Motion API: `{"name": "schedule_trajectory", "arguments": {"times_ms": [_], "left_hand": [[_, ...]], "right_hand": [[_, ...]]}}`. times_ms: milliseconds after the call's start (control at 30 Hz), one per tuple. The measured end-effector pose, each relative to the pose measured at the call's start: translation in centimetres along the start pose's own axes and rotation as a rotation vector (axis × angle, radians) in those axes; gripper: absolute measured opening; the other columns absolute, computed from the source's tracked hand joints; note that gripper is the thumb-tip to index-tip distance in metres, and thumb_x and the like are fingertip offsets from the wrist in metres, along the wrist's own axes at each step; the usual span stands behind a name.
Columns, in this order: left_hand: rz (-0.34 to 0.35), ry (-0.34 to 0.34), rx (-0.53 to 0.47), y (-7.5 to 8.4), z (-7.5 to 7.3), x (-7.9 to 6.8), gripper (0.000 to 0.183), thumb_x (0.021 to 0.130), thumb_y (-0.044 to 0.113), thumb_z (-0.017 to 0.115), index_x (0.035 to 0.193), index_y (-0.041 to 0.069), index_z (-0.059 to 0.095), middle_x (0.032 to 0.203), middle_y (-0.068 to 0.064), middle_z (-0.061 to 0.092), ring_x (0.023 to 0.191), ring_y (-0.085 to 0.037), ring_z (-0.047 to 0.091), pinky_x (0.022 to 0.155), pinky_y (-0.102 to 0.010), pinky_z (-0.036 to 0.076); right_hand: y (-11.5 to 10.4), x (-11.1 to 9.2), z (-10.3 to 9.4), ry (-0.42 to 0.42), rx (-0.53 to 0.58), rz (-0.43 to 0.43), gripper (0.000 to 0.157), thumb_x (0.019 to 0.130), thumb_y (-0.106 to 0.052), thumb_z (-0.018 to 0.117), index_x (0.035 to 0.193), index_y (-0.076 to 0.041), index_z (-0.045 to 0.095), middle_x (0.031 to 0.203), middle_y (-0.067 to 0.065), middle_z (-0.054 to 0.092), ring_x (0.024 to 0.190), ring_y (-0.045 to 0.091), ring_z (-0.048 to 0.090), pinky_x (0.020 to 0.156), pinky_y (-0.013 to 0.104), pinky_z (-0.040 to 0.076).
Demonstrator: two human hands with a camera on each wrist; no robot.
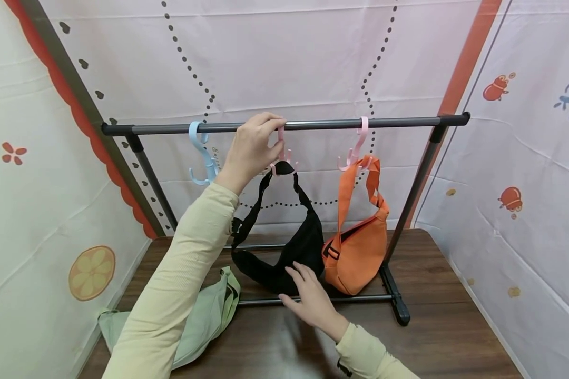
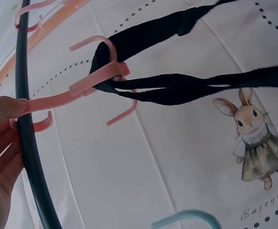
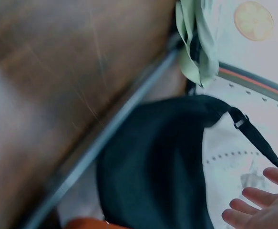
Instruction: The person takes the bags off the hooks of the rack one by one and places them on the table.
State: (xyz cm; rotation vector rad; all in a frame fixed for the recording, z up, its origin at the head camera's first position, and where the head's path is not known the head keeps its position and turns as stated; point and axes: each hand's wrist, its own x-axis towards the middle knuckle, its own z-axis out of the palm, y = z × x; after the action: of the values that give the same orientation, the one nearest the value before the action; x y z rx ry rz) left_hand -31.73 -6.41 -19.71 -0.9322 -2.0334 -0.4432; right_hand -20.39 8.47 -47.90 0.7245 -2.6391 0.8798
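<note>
left hand (image 1: 253, 150) part-covering pink hook (image 2: 96, 80), tabletop (image 3: 48, 71) blurred

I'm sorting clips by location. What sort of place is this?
Probably a small, makeshift indoor booth: creased, patterned sheeting surrounds a wooden-looking table on three sides, and on it stands a black rack, with a black bag and an orange bag hung from pink hooks.

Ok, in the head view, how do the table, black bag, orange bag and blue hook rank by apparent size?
Largest: table
Next: black bag and orange bag, too alike to rank
Smallest: blue hook
</note>
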Motion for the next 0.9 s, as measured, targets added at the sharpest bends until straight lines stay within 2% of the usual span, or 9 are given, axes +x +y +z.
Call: {"name": "schedule_trajectory", "arguments": {"times_ms": [200,333,500,600,700,900], "left_hand": [[-0.037,0.001,-0.03,-0.1,-0.4,-0.1,0.025,0.075,-0.001,0.066,0.1,-0.004,0.065,0.103,-0.012,0.064,0.099,-0.023,0.058,0.091,-0.024,0.044],[-0.061,-0.001,-0.048,0.0,-0.6,-0.1,0.025,0.076,0.0,0.066,0.1,-0.003,0.065,0.103,-0.012,0.064,0.1,-0.023,0.058,0.092,-0.023,0.043],[-0.078,0.007,-0.055,0.0,-0.7,0.0,0.025,0.075,0.0,0.067,0.1,-0.004,0.065,0.103,-0.012,0.064,0.099,-0.023,0.059,0.091,-0.024,0.044],[-0.085,0.012,-0.051,0.1,-0.6,0.0,0.025,0.076,0.0,0.066,0.1,-0.003,0.066,0.103,-0.012,0.064,0.099,-0.023,0.059,0.09,-0.025,0.045],[-0.096,0.009,-0.05,0.2,-0.4,0.0,0.024,0.076,0.001,0.066,0.1,-0.003,0.066,0.102,-0.011,0.064,0.099,-0.022,0.058,0.089,-0.026,0.045],[-0.107,0.005,-0.061,0.4,-0.2,0.1,0.022,0.077,0.001,0.065,0.099,-0.002,0.066,0.102,-0.01,0.065,0.097,-0.022,0.059,0.088,-0.024,0.045]], "right_hand": [[-0.4,3.2,-2.4,0.081,-0.006,-0.014,0.059,0.083,-0.035,0.063,0.132,-0.007,0.045,0.133,0.016,0.043,0.123,0.028,0.039,0.095,0.044,0.041],[-1.0,6.2,-4.8,0.17,0.02,0.016,0.056,0.084,-0.028,0.063,0.13,-0.003,0.044,0.129,0.017,0.046,0.12,0.03,0.041,0.097,0.044,0.039],[-1.7,10.2,-7.7,0.311,0.137,0.069,0.054,0.083,-0.015,0.063,0.13,0.002,0.043,0.123,0.02,0.051,0.114,0.032,0.047,0.096,0.044,0.039],[-1.9,12.1,-8.8,0.357,0.213,0.099,0.052,0.082,-0.011,0.062,0.128,0.003,0.043,0.119,0.021,0.052,0.11,0.032,0.049,0.094,0.044,0.04],[-1.7,13.4,-9.5,0.378,0.245,0.124,0.05,0.082,-0.009,0.061,0.127,0.004,0.043,0.118,0.021,0.052,0.108,0.033,0.049,0.092,0.043,0.042],[-1.2,14.8,-10.2,0.432,0.226,0.129,0.046,0.082,-0.007,0.061,0.124,0.005,0.046,0.116,0.021,0.053,0.105,0.035,0.051,0.089,0.043,0.043]]}}
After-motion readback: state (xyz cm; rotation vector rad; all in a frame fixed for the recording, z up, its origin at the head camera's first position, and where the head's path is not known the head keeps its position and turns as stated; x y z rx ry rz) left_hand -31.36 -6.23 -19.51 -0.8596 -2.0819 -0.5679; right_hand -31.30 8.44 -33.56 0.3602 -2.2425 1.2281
